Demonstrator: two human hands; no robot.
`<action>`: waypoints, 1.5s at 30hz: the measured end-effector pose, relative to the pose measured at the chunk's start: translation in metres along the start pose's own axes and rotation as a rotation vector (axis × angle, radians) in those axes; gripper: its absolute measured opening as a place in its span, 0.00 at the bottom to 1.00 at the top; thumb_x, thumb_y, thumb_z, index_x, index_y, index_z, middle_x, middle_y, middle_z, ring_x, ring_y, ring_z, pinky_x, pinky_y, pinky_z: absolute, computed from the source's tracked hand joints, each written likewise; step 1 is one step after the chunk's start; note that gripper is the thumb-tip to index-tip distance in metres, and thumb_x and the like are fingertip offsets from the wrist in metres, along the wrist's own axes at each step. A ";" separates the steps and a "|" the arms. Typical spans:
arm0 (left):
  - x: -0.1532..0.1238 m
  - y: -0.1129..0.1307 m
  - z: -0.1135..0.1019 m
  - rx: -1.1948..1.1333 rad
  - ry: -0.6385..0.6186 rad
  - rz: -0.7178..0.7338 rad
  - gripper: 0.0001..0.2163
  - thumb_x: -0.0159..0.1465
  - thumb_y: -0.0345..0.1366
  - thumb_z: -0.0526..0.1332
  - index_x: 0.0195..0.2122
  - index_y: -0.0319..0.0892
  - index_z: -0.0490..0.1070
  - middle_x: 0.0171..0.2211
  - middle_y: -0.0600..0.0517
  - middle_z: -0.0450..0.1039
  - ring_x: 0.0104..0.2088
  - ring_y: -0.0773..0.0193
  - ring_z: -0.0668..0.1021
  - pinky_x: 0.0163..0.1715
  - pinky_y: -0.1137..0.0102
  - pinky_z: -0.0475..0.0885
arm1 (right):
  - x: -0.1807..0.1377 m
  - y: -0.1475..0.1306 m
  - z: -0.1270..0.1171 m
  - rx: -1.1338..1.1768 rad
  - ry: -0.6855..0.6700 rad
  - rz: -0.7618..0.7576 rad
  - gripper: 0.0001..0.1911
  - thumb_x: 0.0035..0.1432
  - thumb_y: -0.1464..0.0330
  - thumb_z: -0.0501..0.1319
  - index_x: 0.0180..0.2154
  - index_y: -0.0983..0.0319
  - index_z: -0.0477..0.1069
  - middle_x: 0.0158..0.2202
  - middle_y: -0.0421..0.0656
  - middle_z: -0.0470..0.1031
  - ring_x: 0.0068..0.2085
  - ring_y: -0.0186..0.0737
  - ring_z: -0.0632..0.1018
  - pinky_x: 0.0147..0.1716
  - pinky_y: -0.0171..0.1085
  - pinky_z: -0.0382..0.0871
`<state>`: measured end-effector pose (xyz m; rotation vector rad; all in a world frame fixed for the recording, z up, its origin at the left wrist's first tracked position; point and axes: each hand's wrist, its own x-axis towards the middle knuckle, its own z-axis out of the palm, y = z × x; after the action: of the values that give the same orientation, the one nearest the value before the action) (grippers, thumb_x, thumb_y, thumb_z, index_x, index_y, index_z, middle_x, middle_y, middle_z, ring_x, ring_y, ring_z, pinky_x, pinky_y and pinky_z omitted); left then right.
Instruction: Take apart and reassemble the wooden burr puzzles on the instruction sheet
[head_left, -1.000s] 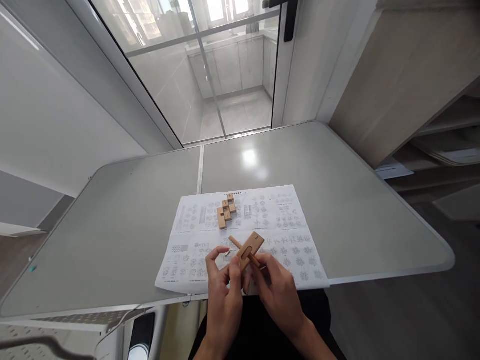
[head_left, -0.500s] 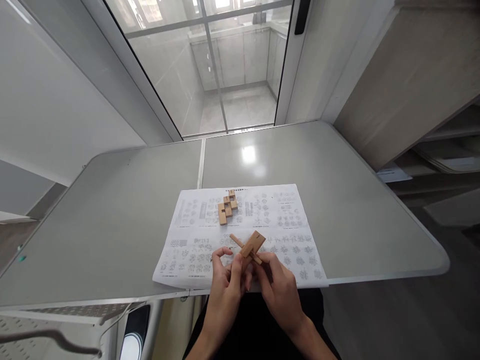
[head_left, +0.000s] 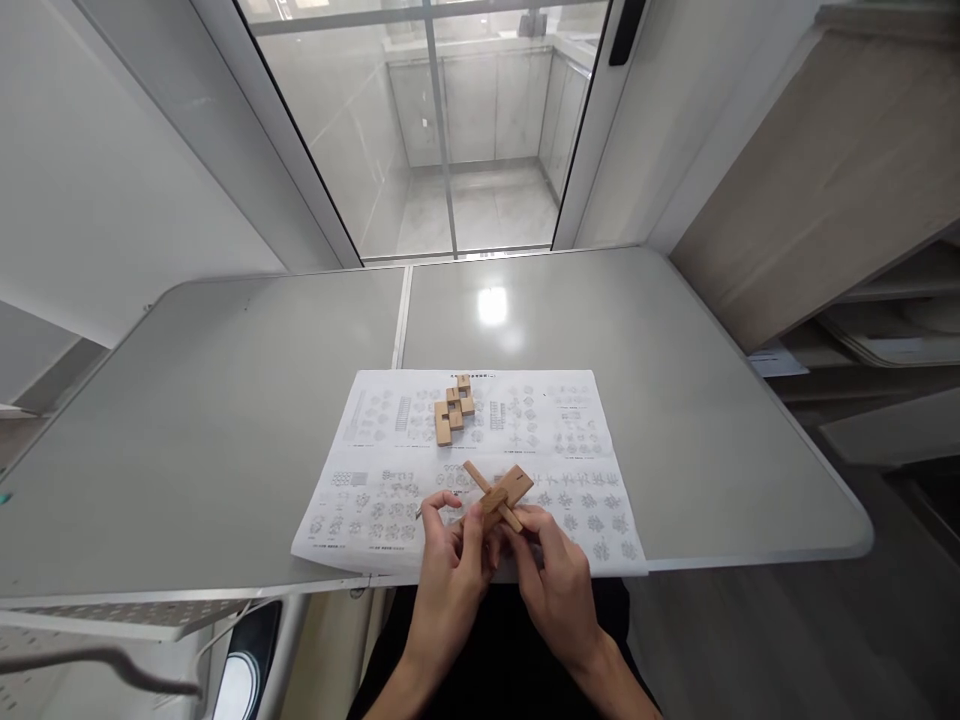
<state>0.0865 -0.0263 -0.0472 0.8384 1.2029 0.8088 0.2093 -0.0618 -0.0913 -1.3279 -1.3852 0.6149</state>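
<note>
Over the paper (head_left: 525, 460), the left hand (head_left: 448, 575) pinches the wood block (head_left: 517, 484); the right hand (head_left: 553, 572) holds the thin stick (head_left: 475, 476) by its near end. Both pieces look light and hard; hold flat sides.

Slotted wooden board (head_left: 517, 484) tilted differently than before.

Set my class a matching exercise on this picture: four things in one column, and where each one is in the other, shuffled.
1. Left hand
2. Right hand
3. Printed sheet
4. Stepped wooden pieces

A. On the sheet's far half
B. At the wooden stick's near end
C. Directly on the grey tabletop
D. Thumb on the flat wooden block

Pairs: 1-D, 2-B, 3-C, 4-A
</note>
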 end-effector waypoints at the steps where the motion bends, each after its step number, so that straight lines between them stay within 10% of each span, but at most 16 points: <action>1: 0.000 0.001 0.000 -0.021 -0.016 -0.017 0.26 0.68 0.61 0.61 0.46 0.50 0.48 0.19 0.67 0.64 0.15 0.75 0.54 0.16 0.79 0.52 | 0.000 0.000 -0.001 -0.022 0.011 -0.030 0.07 0.74 0.74 0.55 0.45 0.57 0.69 0.39 0.42 0.80 0.34 0.38 0.83 0.32 0.33 0.78; 15: -0.014 0.007 0.004 -0.164 0.104 0.062 0.22 0.71 0.60 0.59 0.44 0.50 0.50 0.22 0.65 0.62 0.17 0.73 0.59 0.17 0.77 0.62 | 0.027 -0.019 0.002 -0.185 0.079 -0.364 0.09 0.72 0.78 0.58 0.47 0.60 0.71 0.38 0.47 0.83 0.35 0.40 0.85 0.30 0.33 0.78; 26: -0.007 0.022 -0.005 0.215 -0.222 0.111 0.25 0.73 0.60 0.54 0.34 0.42 0.67 0.21 0.60 0.53 0.21 0.70 0.56 0.22 0.72 0.52 | 0.010 -0.010 -0.013 0.036 0.090 -0.091 0.08 0.72 0.76 0.56 0.45 0.57 0.69 0.38 0.42 0.81 0.33 0.37 0.82 0.33 0.36 0.79; 45: -0.011 0.012 -0.001 -0.006 -0.077 0.099 0.25 0.72 0.61 0.55 0.34 0.42 0.69 0.18 0.60 0.54 0.20 0.70 0.56 0.22 0.72 0.56 | 0.016 -0.010 -0.014 -0.119 0.104 -0.337 0.17 0.71 0.80 0.57 0.54 0.56 0.70 0.42 0.45 0.84 0.42 0.42 0.87 0.40 0.41 0.83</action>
<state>0.0829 -0.0302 -0.0323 0.9224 1.0974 0.8525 0.2209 -0.0537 -0.0727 -1.1648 -1.5338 0.2375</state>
